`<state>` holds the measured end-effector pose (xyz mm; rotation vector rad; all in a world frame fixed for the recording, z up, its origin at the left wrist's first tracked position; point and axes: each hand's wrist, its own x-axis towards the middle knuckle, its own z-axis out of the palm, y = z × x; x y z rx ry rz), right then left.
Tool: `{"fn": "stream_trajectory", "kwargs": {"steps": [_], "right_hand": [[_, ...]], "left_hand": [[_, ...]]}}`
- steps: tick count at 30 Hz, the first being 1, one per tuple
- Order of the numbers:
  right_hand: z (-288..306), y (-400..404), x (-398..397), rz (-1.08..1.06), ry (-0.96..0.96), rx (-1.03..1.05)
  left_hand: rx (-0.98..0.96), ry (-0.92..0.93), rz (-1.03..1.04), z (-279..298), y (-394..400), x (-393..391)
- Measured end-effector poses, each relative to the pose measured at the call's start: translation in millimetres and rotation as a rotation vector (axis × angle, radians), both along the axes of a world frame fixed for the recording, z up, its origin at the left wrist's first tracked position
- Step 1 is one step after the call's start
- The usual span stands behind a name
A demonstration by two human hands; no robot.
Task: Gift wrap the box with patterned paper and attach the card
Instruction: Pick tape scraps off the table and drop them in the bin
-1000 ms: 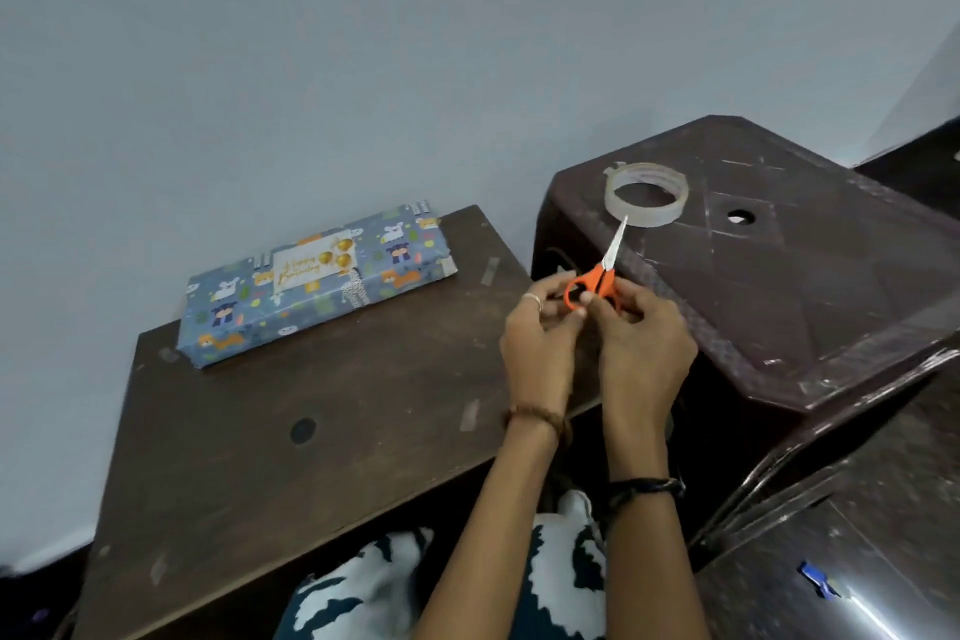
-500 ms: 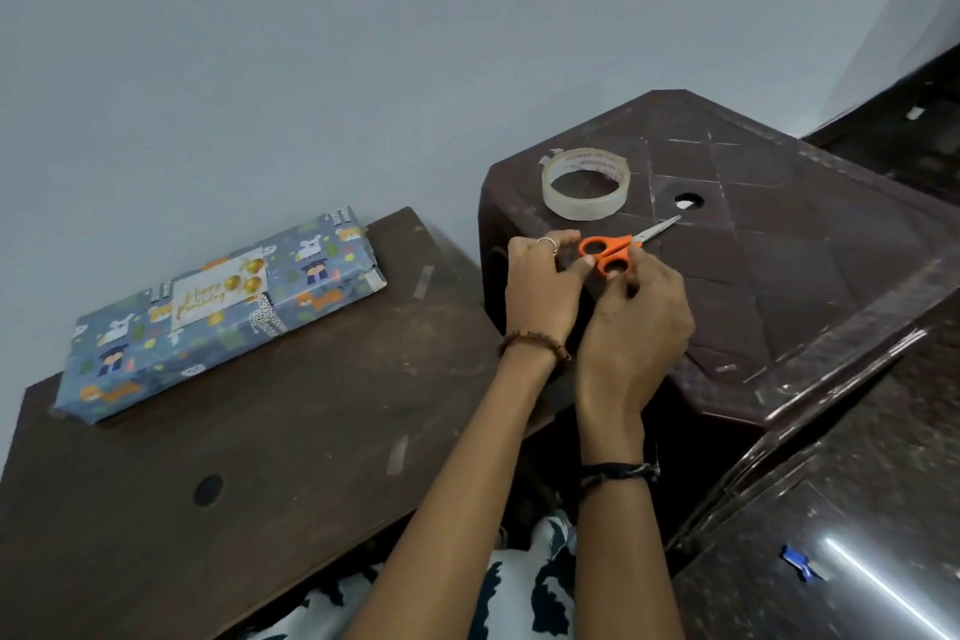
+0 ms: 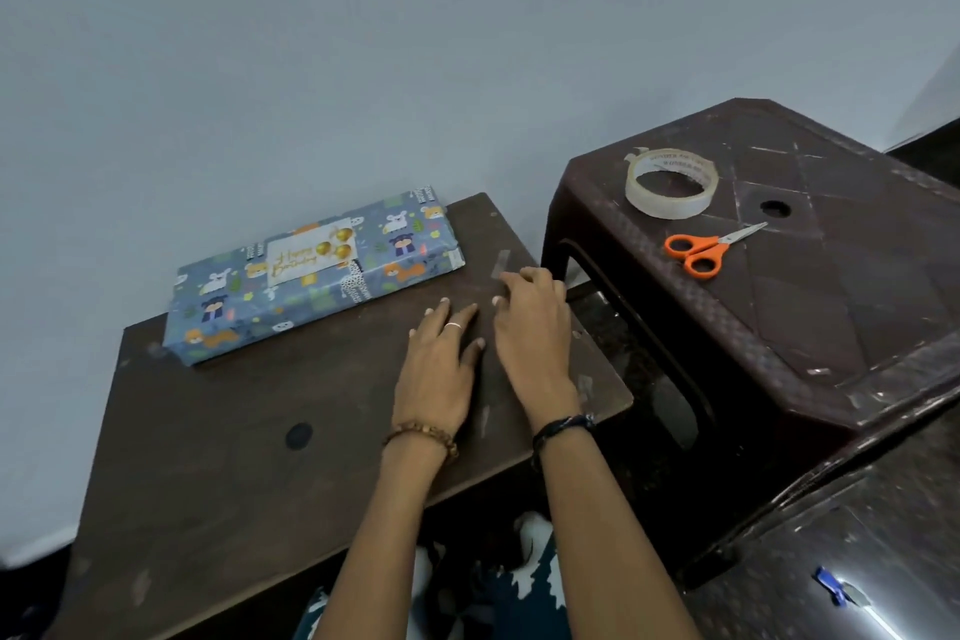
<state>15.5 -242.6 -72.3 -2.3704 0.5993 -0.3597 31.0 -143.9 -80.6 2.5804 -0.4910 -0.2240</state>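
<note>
Both hands, left hand and right hand, rest released on the desk, grasping nothing. Farther left lies the wrapped box, card attached. Wrapping appears complete; only a final inspection seems left.

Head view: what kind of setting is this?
Likely a home room, not a workshop: a low wooden table against a plain wall, a plastic stool serving as side table, and a wrapped box.
</note>
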Motion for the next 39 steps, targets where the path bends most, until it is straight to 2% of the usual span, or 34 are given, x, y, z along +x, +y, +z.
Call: {"fn": "stream_trajectory", "kwargs": {"steps": [9, 17, 29, 35, 39], "right_hand": [[-4.3, -19.5, 39.4, -0.131, 0.05, -0.101], [-2.0, -17.4, 47.1, -0.15, 0.102, -0.157], [-1.8, -19.6, 50.3, -0.131, 0.146, -0.098], [-4.4, -18.3, 44.8, -0.146, 0.038, -0.099], [-3.1, -15.8, 44.6, -0.143, 0.042, -0.112]], "left_hand": [[-0.021, -0.086, -0.045, -6.6, -24.2, 46.4], [-0.053, -0.056, 0.013, -4.4, -28.1, 53.8], [-0.09, -0.031, 0.025, -5.3, -27.7, 54.2], [-0.089, -0.029, 0.02, -5.1, -27.1, 54.5], [-0.097, -0.024, 0.024, -5.2, -27.3, 54.0]]}}
